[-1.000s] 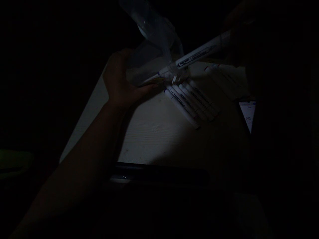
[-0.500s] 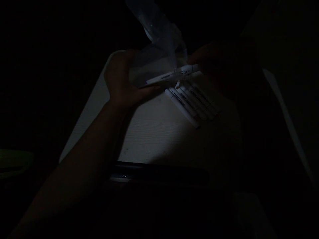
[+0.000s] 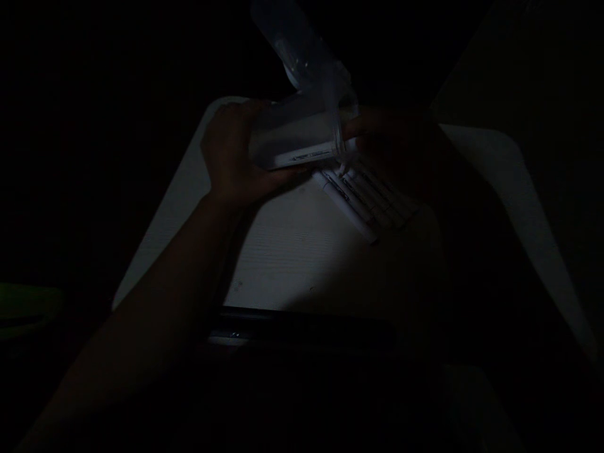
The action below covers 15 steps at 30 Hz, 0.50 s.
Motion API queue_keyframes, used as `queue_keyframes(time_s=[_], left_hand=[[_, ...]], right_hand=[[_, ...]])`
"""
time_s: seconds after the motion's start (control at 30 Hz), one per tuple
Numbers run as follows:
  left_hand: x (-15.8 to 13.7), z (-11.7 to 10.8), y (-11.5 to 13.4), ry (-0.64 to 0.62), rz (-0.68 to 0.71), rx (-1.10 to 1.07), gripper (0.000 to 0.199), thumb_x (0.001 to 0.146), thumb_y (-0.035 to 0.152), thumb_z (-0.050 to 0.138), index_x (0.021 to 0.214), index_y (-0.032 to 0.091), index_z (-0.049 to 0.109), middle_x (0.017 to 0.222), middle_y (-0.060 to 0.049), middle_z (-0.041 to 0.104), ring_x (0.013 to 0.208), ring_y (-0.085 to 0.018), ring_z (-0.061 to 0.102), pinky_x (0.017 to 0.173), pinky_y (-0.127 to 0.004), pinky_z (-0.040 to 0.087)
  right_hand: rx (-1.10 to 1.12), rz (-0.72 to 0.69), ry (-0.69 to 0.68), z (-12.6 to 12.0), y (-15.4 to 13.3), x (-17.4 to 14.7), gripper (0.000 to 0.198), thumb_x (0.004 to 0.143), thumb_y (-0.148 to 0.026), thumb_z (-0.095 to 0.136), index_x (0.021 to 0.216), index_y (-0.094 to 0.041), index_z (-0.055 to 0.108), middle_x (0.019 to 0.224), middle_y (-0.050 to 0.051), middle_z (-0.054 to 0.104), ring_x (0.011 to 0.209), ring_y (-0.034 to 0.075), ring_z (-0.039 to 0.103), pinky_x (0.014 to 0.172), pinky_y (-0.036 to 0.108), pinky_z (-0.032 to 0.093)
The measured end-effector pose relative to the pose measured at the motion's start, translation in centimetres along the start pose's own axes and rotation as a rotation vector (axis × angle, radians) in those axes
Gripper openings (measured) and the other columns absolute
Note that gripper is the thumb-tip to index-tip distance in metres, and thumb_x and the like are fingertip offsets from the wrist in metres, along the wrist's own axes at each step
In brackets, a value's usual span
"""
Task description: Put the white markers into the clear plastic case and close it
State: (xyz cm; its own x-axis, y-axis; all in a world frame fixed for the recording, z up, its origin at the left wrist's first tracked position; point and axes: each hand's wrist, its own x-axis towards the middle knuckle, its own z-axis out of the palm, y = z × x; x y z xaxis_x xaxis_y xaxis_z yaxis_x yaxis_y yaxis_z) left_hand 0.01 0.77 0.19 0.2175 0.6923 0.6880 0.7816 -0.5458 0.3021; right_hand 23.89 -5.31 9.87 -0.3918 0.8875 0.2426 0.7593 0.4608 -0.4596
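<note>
The scene is very dark. My left hand point(image 3: 231, 151) is wrapped round a clear plastic case point(image 3: 292, 126), tilted on its side with its opening to the right. The case's see-through flap point(image 3: 295, 50) stands up and back from the opening. A white marker point(image 3: 306, 154) with dark lettering lies along the lower side of the case, most of it inside. At the opening, my right hand point(image 3: 377, 129) has its fingers closed on the marker's outer end; much of this hand is lost in shadow. Below the opening, several more white markers point(image 3: 352, 204) lie side by side on the table.
The pale wooden table point(image 3: 283, 251) has rounded corners. A long dark object point(image 3: 302, 324) runs along its near edge. Something green point(image 3: 28, 305) shows at the far left. Heavy shadow covers the right side.
My right hand has moved left, and the marker has slid deeper into the case. The flap and case have shifted slightly right. The markers on the table stay put.
</note>
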Motion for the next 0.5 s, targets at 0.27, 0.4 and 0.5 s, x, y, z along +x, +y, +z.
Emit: queue_keyframes(time_s=[0.27, 0.4, 0.5], left_hand=[[0.2, 0.2, -0.5, 0.007, 0.068, 0.021, 0.111, 0.05, 0.098, 0.052, 0.13, 0.021, 0.045, 0.124, -0.01, 0.057, 0.122, -0.038, 0.057, 0.103, -0.06, 0.046], [0.2, 0.1, -0.3, -0.01, 0.044, 0.045, 0.104, 0.054, 0.095, 0.055, 0.13, 0.026, 0.045, 0.125, -0.006, 0.059, 0.122, -0.033, 0.058, 0.106, -0.054, 0.047], [0.0, -0.1, -0.2, -0.018, 0.003, 0.005, 0.101, 0.055, 0.094, 0.056, 0.13, 0.028, 0.045, 0.128, -0.004, 0.058, 0.126, -0.032, 0.056, 0.111, -0.051, 0.045]], right_hand=[[0.081, 0.103, -0.069, 0.5, -0.9, -0.1, 0.039, 0.094, -0.006, 0.046, 0.124, -0.019, 0.067, 0.122, -0.001, 0.067, 0.107, 0.011, 0.064, 0.106, 0.024, 0.048], [0.191, 0.088, -0.163, 0.3, -1.5, -0.1, 0.038, 0.095, -0.004, 0.042, 0.121, -0.016, 0.069, 0.117, -0.002, 0.069, 0.095, 0.007, 0.067, 0.095, 0.018, 0.054], [0.311, 0.165, -0.206, 0.1, -1.7, -0.1, 0.042, 0.094, 0.001, 0.038, 0.121, -0.014, 0.067, 0.112, -0.003, 0.07, 0.095, 0.004, 0.068, 0.092, 0.014, 0.055]])
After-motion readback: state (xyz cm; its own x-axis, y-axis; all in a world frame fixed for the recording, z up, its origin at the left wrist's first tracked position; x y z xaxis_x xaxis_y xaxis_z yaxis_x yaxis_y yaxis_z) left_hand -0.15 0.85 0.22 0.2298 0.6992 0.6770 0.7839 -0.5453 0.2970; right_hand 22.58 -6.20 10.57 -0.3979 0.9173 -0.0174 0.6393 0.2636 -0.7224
